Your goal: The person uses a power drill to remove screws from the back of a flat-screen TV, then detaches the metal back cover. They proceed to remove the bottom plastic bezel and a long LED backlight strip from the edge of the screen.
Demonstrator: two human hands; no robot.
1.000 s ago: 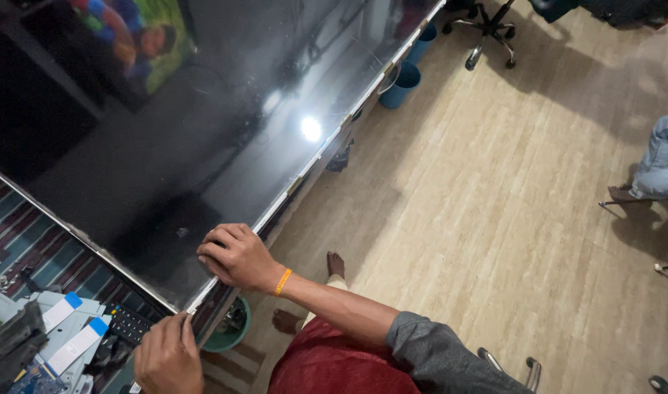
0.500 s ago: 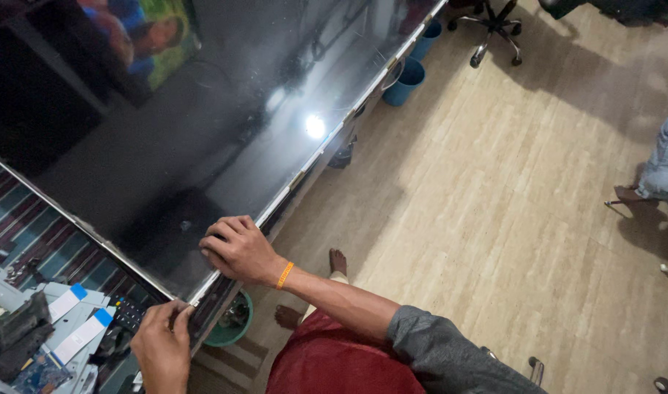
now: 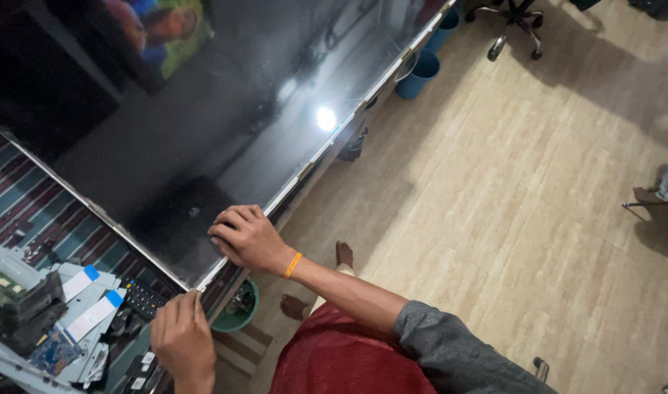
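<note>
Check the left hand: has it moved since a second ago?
Yes. The left hand has come up to the corner of the panel; its fingertips now touch that corner, where before they were short of it.

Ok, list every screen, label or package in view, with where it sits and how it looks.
Large flat screen panel: lies across the bench, glossy black rectangle, thin pale frame, reflecting a lamp; right hand on its near corner, left hand at the edge.
Colourful picture: mirrored in the panel's top left, green and blue.
Remote control: below the corner, black.
White flat cables: blue ends, lower left.
</note>
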